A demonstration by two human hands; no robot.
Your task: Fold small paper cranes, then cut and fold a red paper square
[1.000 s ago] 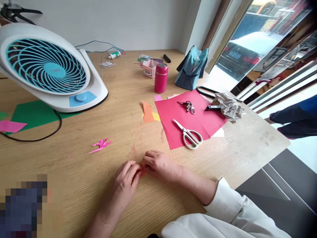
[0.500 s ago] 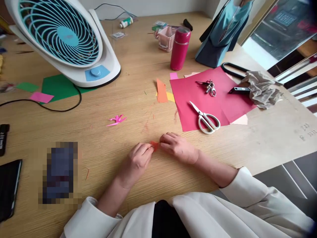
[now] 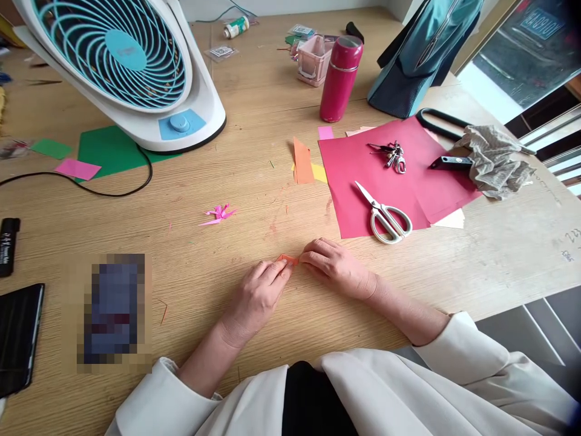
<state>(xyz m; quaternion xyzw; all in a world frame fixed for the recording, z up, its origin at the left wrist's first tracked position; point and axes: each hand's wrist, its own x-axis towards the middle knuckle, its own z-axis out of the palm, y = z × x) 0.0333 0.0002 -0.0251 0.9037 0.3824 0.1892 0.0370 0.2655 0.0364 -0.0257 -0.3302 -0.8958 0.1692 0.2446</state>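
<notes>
White fan (image 3: 131,63), upright magenta flask (image 3: 340,82), pink basket (image 3: 312,63) just beside it, teal bag (image 3: 420,63)

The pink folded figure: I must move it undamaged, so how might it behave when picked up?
The pink figure is probably very light, being small and seemingly paper. Its thin spikes look likely to bend if pinched. Lying low and splayed, it would likely slide rather than roll.

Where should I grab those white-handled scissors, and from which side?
Probably by the handle loops, coming from the near side with the right hand: the white-handled scissors lie flat on the red paper, loops nearest you, blades pointing away.
</notes>
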